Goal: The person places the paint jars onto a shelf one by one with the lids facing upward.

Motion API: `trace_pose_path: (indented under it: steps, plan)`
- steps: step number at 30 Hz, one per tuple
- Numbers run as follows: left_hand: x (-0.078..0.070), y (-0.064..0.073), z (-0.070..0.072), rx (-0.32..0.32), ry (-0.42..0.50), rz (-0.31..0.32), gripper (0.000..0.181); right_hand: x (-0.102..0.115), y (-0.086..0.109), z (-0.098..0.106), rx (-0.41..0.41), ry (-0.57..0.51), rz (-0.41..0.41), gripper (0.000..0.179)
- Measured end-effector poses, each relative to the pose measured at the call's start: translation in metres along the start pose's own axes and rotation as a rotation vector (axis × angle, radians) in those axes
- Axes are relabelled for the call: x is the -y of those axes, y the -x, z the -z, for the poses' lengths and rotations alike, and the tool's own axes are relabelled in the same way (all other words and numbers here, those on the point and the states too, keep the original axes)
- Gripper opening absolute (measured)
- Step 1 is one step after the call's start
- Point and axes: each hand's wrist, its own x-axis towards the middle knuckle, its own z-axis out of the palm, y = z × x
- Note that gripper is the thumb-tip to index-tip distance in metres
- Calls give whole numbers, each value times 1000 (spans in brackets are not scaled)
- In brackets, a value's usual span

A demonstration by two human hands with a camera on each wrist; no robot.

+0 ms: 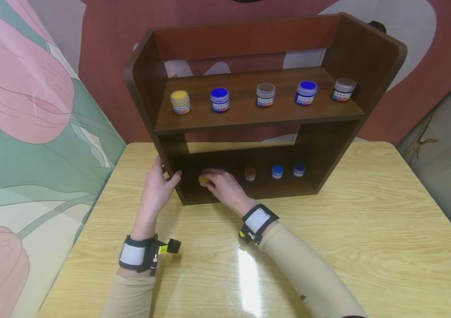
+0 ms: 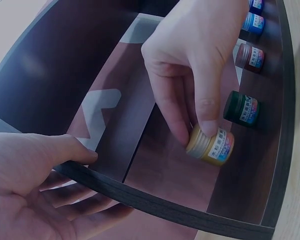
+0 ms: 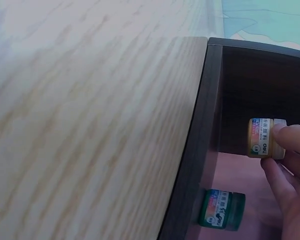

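Observation:
Between thumb and fingers, my right hand [image 1: 227,187] pinches a small yellow paint jar [image 2: 210,145] by its lid, inside the lower tier of a dark brown wooden shelf [image 1: 259,119]. In the left wrist view the jar is tilted, its label facing out. My left hand [image 1: 157,187] grips the shelf's left side panel [image 2: 155,204], thumb inside and fingers outside. A green paint jar [image 2: 242,107] stands beside the yellow one on the lower tier; in the head view my right hand hides it.
Further right on the lower tier stand a reddish-brown jar [image 1: 250,174], a blue jar [image 1: 277,172] and a dark blue jar [image 1: 298,170]. Several more jars line the upper tier, including a yellow one [image 1: 180,102]. The shelf stands on a light wooden table [image 1: 388,229] against a patterned wall.

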Motion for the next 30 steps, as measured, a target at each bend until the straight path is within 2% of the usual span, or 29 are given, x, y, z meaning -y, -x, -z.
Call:
trace_pose_path:
  steps: [18,30]
  plan:
    - [0,0,0,7,2,-5,60,2,-5,-18,46,-13,-23,28]
    - [-1,1,0,2,4,-9,58,3,-10,-26,42,3,-72,25]
